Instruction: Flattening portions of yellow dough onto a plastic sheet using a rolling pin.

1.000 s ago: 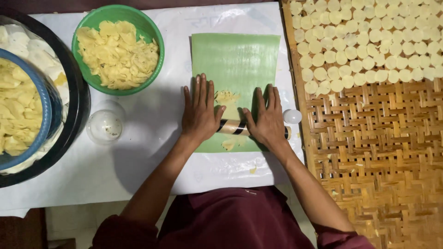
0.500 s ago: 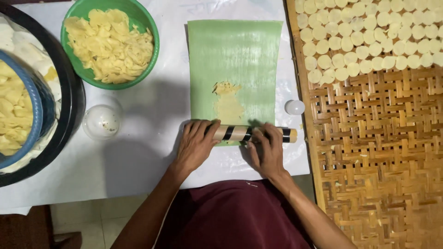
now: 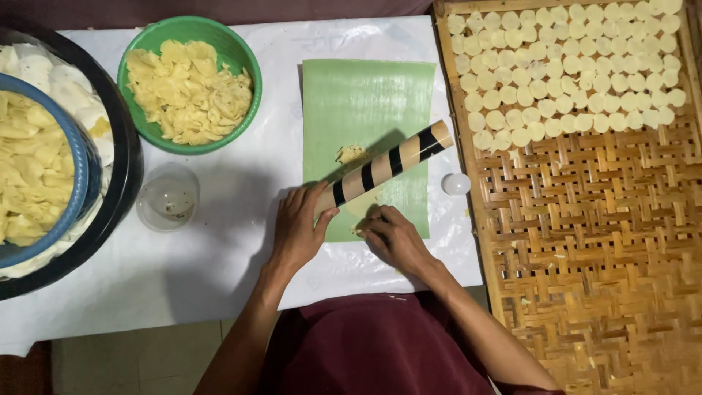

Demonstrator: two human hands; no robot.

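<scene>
Striped in tan and black, the rolling pin (image 3: pixel 384 166) is gripped at its near end by the left hand (image 3: pixel 298 228), whose thumb and fingers wrap that end; the far end points toward two o'clock and casts a dark shadow on the sheet below, so the pin looks lifted at a slant (how high, I cannot tell). At five o'clock from that grip, the right hand (image 3: pixel 391 238) rests on the near edge of the green sheet (image 3: pixel 369 102), its fingertips pinched on a thin pale bit of dough (image 3: pixel 362 223) under the pin's near half. A small yellow scrap (image 3: pixel 351 153) lies on the sheet just at eleven o'clock from the pin's middle.

The green sheet lies flat on a white cloth (image 3: pixel 219 241) covering the table. At three o'clock from the pin, a small white round lid (image 3: pixel 455 183) sits on the cloth, just beside a woven bamboo tray (image 3: pixel 599 241); rows of pale round discs (image 3: pixel 570 66) fill the tray's far part. At nine o'clock from the left hand stands a clear glass (image 3: pixel 168 196), seen from above. Beyond it, at eleven o'clock, a green bowl (image 3: pixel 247 62) holds yellow chips, and at the left edge a blue bowl (image 3: pixel 77 179) of yellow pieces sits inside a black basin (image 3: pixel 124 161).
</scene>
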